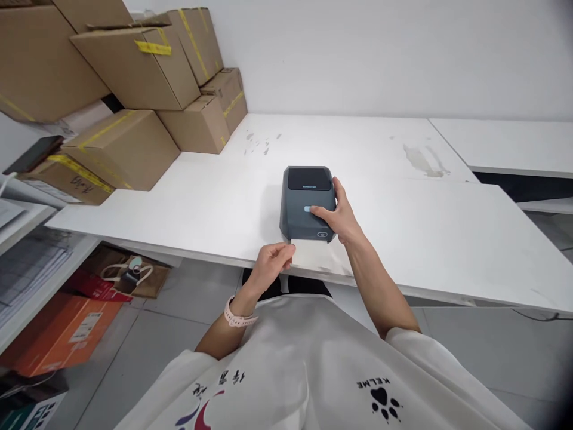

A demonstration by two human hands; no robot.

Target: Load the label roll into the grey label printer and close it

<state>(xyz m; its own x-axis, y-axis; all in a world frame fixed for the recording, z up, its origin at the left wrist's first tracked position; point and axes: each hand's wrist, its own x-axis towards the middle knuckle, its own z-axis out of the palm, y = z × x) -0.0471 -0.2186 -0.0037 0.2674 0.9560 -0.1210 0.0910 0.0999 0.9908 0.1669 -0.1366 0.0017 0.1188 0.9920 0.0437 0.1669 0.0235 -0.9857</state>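
A dark grey label printer point(301, 197) sits near the front edge of a white table point(447, 221). My right hand point(339, 214) rests on the printer's right side, thumb by a pale blue button on its top. A white paper label point(313, 254) sticks out of the printer's front slot. My left hand point(272, 263) pinches the label's left edge with curled fingers. A pink watch is on my left wrist.
Several taped cardboard boxes point(129, 143) are stacked at the table's back left. A second white table point(510, 143) stands at the right. Under the table lie a brown tote bag point(129, 275) and an orange box point(62, 334). A shelf edge is at far left.
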